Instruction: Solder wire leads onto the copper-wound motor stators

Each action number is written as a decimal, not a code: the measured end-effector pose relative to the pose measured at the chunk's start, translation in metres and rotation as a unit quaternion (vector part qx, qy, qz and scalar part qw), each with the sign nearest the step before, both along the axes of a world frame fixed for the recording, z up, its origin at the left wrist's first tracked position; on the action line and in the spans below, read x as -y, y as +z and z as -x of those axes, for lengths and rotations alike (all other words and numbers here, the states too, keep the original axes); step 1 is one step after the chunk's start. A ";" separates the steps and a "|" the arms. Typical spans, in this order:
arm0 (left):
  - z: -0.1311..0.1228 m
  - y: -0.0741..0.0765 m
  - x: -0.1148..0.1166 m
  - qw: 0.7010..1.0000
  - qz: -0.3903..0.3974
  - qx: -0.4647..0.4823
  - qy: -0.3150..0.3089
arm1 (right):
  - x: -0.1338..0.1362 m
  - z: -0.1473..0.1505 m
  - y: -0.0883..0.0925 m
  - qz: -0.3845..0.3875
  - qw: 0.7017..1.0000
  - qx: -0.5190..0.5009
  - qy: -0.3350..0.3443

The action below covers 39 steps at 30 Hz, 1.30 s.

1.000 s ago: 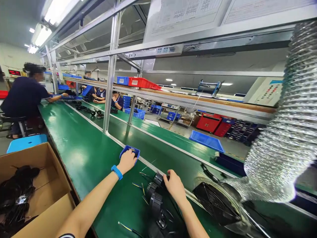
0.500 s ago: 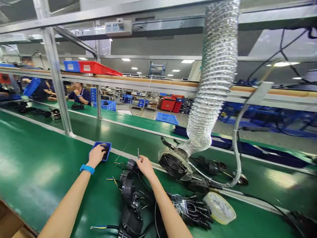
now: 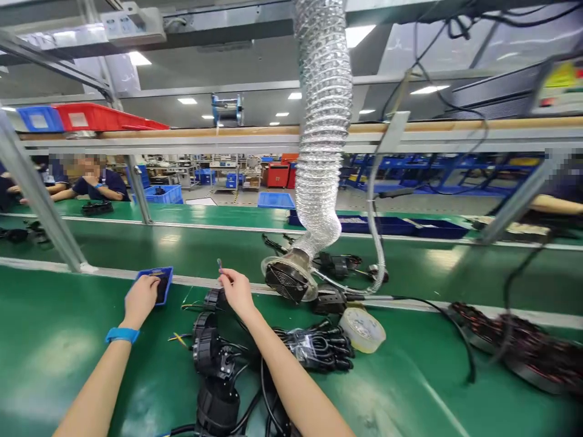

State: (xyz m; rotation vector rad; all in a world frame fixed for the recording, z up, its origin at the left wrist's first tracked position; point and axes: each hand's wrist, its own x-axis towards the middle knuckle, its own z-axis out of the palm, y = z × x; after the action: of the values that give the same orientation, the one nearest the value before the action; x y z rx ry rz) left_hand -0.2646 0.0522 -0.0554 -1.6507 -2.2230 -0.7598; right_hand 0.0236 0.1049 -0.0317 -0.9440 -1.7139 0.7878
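My left hand [image 3: 142, 298], with a blue band at the wrist, reaches into a small blue tray [image 3: 169, 284] of dark small parts. Its fingers are curled among them, and whatever they pinch is hidden. My right hand [image 3: 237, 294] is closed in a pinch on thin wires [image 3: 219, 264], whose ends stick up above the fingertips. Below it, round black housings [image 3: 206, 351] stand in a row on the green bench, with black cables and bare coloured wire ends [image 3: 180, 338] coming off them.
A fan [image 3: 286, 280] under a silver flexible duct [image 3: 321, 121] sits right of my right hand. Nearby lie a bundle of black cables [image 3: 314, 349] and a roll of clear tape [image 3: 363, 329]. Dark wires [image 3: 523, 346] are heaped at right. A metal post [image 3: 43, 200] stands left.
The view has turned to the right, so the bench things sit further left and the wire heap shows at right. My left hand stays in the tray; my right still pinches the wires.
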 end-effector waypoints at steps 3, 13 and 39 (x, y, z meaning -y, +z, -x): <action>0.006 -0.002 -0.003 1.000 -0.015 -0.003 0.002 | 0.000 0.003 0.002 -0.001 0.999 -0.032 0.005; 0.003 0.002 -0.008 0.988 -0.030 0.097 0.115 | 0.002 0.004 0.004 -0.058 0.998 -0.027 0.022; -0.127 0.049 0.020 0.707 -0.158 0.644 -0.248 | 0.025 0.004 0.008 -0.119 0.989 0.065 0.063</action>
State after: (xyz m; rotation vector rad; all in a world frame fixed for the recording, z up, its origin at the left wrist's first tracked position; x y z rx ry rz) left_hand -0.1381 0.0324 -0.0065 -1.6986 -1.8793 -2.9759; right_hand 0.0192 0.0799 -0.0237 -0.7411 -1.9481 0.5956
